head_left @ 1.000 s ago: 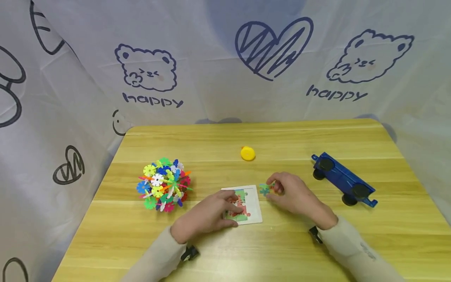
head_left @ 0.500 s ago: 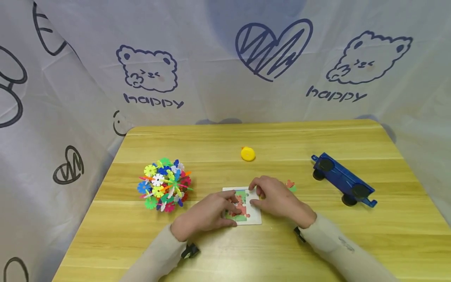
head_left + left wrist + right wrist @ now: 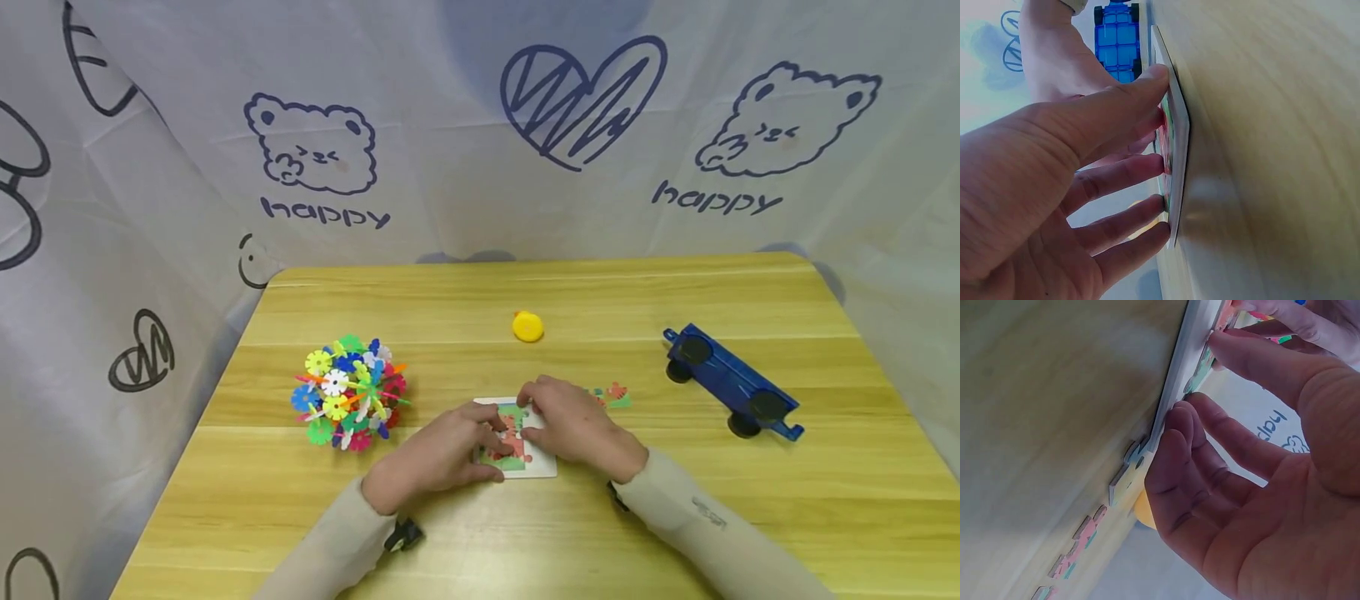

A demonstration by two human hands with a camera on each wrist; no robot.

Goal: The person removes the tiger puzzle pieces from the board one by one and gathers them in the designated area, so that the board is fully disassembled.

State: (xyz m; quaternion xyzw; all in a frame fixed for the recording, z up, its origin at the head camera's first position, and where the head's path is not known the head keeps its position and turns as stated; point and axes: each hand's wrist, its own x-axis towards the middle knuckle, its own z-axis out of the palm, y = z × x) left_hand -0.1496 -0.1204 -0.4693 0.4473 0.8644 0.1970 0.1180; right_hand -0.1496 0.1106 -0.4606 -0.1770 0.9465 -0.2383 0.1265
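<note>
A small white puzzle board (image 3: 542, 467) lies flat on the table, partly filled with red and green jigsaw pieces (image 3: 510, 463). My left hand (image 3: 444, 454) rests on its left side, fingers spread and fairly straight; in the left wrist view the thumb (image 3: 1159, 72) touches the board near its edge and the fingertips press the pieces. At the board's upper right, my right hand (image 3: 576, 419) has its thumb and index finger at either end of a green puzzle piece (image 3: 1200, 370), its other fingers curled. Part of that piece is hidden.
Loose puzzle pieces (image 3: 617, 392) lie beyond my right hand, with a yellowish one (image 3: 1124, 481) close to the board's corner. A yellow toy (image 3: 528, 327) sits farther back. A multicoloured flower-disc ball (image 3: 352, 393) stands left, an overturned blue toy car (image 3: 729, 379) right.
My right hand has moved left from the loose pieces onto the board, then slightly farther left, uncovering some loose pieces behind it. The left hand has stayed in place on the board.
</note>
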